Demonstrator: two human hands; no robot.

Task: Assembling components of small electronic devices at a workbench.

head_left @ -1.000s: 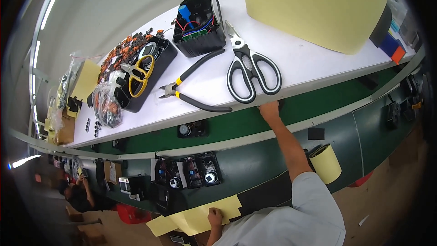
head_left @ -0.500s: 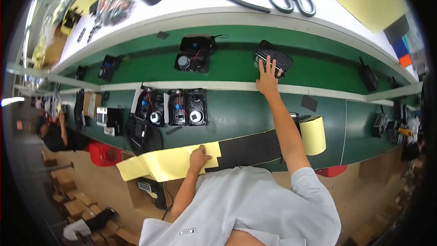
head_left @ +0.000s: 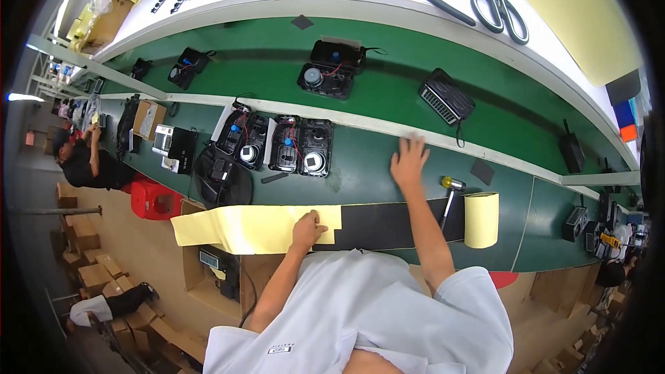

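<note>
- Left hand (head_left: pixel 308 230) curled on the yellow sheet (head_left: pixel 246 227); cannot tell if gripping.
- Sheet lies along the bench's (head_left: pixel 364 176) front edge, left end overhanging.
- Right hand (head_left: pixel 410 165) open near the white rail (head_left: pixel 377 126), bare bench between it and black cases (head_left: pixel 316 138).

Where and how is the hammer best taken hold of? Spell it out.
Probably by its slim handle, from above: the hammer lies head away from the person, handle running back toward them, between the right forearm and the yellow roll.
</note>
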